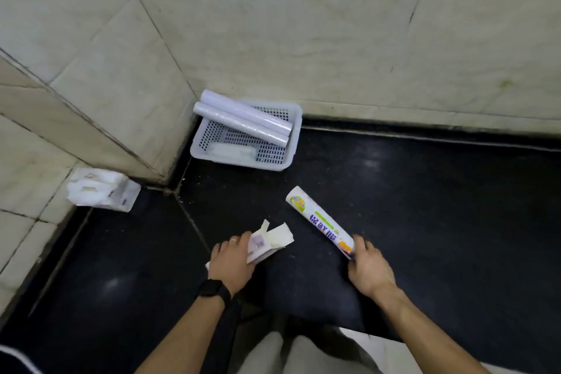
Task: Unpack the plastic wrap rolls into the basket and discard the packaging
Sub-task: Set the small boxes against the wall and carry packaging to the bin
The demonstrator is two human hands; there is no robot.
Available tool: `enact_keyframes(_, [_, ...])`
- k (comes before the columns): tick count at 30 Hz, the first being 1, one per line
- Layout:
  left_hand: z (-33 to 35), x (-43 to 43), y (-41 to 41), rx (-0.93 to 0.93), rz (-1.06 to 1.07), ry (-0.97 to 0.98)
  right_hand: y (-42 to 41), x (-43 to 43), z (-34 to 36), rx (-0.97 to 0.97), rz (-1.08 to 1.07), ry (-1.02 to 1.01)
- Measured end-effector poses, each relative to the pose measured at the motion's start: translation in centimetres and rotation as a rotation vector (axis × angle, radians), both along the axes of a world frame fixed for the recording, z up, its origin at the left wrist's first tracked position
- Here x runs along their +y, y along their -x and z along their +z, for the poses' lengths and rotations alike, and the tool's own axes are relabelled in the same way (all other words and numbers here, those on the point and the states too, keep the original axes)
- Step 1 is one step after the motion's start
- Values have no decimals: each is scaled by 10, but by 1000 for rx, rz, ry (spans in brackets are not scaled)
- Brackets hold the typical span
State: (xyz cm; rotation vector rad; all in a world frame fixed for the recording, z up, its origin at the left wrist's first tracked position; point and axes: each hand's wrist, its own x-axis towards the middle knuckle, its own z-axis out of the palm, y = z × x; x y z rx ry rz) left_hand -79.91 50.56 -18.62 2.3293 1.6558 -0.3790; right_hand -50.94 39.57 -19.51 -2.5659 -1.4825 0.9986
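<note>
A white perforated basket (292, 143) sits on the dark floor in the wall corner. Two bare white plastic wrap rolls (243, 118) lie slanted across its rim, side by side. My right hand (368, 267) grips the near end of a wrapped roll with a printed label (320, 220), which points up and left toward the basket. My left hand (232, 259) holds an opened, flattened cardboard packaging box (270, 241) with its flaps spread. A white packet lies flat in the basket's bottom (232, 151).
Crumpled white packaging (101, 190) lies on the floor at the left beside the tiled wall step. Tiled walls close the corner behind the basket. Dark floor spreads to the right. My knees fill the bottom edge.
</note>
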Motion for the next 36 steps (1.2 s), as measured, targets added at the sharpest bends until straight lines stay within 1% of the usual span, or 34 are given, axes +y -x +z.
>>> enact_keyframes(3, [5,6,-23,-60,-60,3,-11,-28,11,82,-159,-57])
enact_keyframes(7, [12,11,-59,-153,-139,-6,-21,-78,25,101,-343,-113])
enact_keyframes(9, [18,11,-84,-237,-180,-2,-24,-103,34,107,-449,-152])
enact_keyframes(11, [26,8,-115,-340,-250,11,-28,-128,46,108,-577,-222])
enact_keyframes(14, [45,-4,-179,-429,-410,-3,-42,-165,67,85,-781,-331])
enact_keyframes(16, [64,-19,-227,-499,-495,-9,-57,-192,81,44,-877,-394])
enact_keyframes(21, [132,-74,-347,-680,-741,-46,-112,-258,118,-25,-1099,-544])
enact_keyframes(23, [159,-101,-391,-726,-826,-71,-137,-288,132,-66,-1170,-616])
enact_keyframes(25, [179,-130,-431,-766,-881,-70,-162,-317,144,-101,-1221,-683])
enact_keyframes(28, [194,-173,-480,-807,-904,-54,-201,-363,152,-151,-1261,-760])
enact_keyframes(31, [197,-222,-516,-802,-910,-14,-238,-411,152,-168,-1302,-748])
enact_keyframes(36, [192,-312,-576,-755,-955,106,-277,-496,146,-167,-1388,-705])
